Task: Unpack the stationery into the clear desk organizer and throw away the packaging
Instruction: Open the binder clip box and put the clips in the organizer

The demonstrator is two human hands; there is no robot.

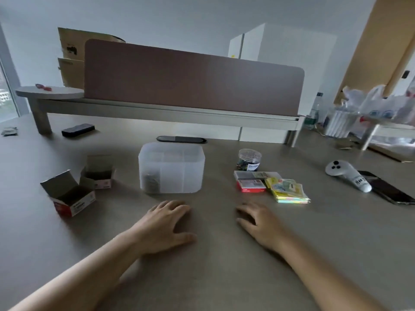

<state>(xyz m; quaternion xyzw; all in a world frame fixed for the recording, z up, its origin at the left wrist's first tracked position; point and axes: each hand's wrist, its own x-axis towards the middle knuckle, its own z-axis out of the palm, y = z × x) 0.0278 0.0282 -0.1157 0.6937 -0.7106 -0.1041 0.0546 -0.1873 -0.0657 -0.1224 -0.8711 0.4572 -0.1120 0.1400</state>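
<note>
Both hands, left (pixel 167 223) and right (pixel 258 223), are laid flat, grip spread, before the clear organizer (pixel 171 168). Two opened boxes (pixel 69 194) are seen left of it.

1. The organizer (pixel 171 168) stands just behind the left hand (pixel 167 223).
2. Two open boxes (pixel 69 194) lie left of that hand.
3. The jar (pixel 249 159), a closed box (pixel 250 182) and the sticky notes (pixel 289 190) lie behind the right hand (pixel 258 223).

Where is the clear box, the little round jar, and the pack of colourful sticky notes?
clear desk organizer (pixel 171 173): head view, on its front wall.
round jar (pixel 249 158): head view, on its clear side.
sticky notes pack (pixel 288 190): head view, on its wrapped top.
</note>
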